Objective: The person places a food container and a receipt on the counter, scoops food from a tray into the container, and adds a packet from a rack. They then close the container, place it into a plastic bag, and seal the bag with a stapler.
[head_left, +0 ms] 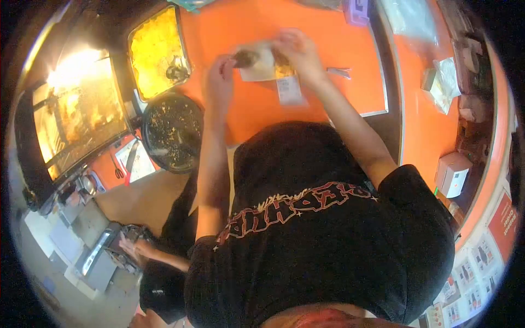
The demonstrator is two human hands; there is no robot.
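A pale paper wrapper (259, 70) lies between my hands on the orange counter, blurred by motion. At its left part is a dark clump (246, 58), and at its right end some yellow food (283, 70); what either one is cannot be made out. My left hand (221, 69) is closed at the wrapper's left edge, beside the dark clump. Bent over the right end is my right hand (295, 50), its fingers pinching the wrapper and partly hiding it. Just below, a white printed slip (289, 91) touches the wrapper.
A metal tray of yellow food (157, 52) stands left, near a lit glass warmer (82, 104). A black round pan with crumbs (173, 131) sits below the tray. Another person's hand (136, 249) is at lower left. Plastic bags (444, 85) and a white box (453, 175) are right.
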